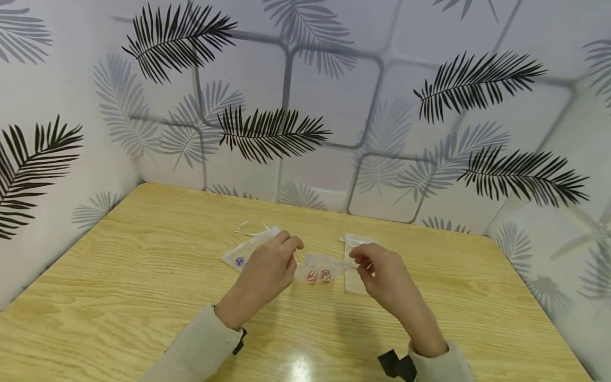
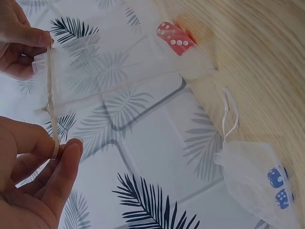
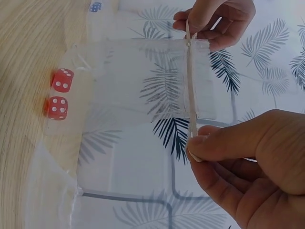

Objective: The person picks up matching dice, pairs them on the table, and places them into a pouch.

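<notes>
On my head feed, the see-through white mesh drawstring pouch (image 1: 312,260) hangs between my left hand (image 1: 269,269) and right hand (image 1: 387,277), so 3 o'clock from the left, 9 o'clock from the right. The mouth runs hand to hand; the long axis drops toward 6 o'clock, with two red rounded-corner dice with white dots (image 3: 56,108) down at the bottom, a bit nearer the left hand. Can't tell if they touch the pale wood-grain desk (image 1: 143,292). Both hands are in a thumb-and-finger pinch, each holding one end of the thin pale cord (image 3: 191,86), which looks pretty taut. Fabric's sheer and crinkly, dice look hard. Another sheer white pouch with blue dice (image 1: 251,248) lies around 9 o'clock, a flat whitish pouch (image 1: 355,286) at 3.
</notes>
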Demonstrator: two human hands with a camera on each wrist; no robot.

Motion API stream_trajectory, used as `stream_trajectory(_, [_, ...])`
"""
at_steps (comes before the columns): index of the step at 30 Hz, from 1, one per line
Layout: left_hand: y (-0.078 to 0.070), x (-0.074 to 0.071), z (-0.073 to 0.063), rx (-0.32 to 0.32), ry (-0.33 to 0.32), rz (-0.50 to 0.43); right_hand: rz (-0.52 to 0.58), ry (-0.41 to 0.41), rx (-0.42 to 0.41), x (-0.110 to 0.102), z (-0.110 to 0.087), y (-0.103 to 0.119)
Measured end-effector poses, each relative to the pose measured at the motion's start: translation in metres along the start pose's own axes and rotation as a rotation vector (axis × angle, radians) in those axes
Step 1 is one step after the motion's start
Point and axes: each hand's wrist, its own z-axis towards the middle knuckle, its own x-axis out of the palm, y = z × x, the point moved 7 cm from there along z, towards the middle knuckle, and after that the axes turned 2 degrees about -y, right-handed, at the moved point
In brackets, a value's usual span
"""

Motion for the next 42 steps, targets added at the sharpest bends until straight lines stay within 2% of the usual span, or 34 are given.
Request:
stream_trajectory(11, [0.009, -0.003, 0.001, -0.038, -0.027, 0.038, -0.031, 0.031, 0.07, -0.004, -0.001, -0.009])
stream_trajectory(17, [0.012, -0.007, 0.002, -0.049, -0.042, 0.047, -0.053, 0.016, 0.07, -0.008, -0.001, -0.01])
stream_trajectory(27, [0.019, -0.008, 0.003, -0.099, -0.017, 0.021, -0.089, -0.002, 0.055, -0.012, -0.002, -0.012])
stream_trajectory(35, [0.024, -0.011, 0.003, -0.106, -0.021, 0.011, -0.079, -0.01, 0.053, -0.018, -0.002, -0.015])
stream_trajectory(42, [0.03, -0.014, 0.004, -0.138, -0.018, -0.007, -0.094, -0.031, 0.059, -0.022, -0.004, -0.023])
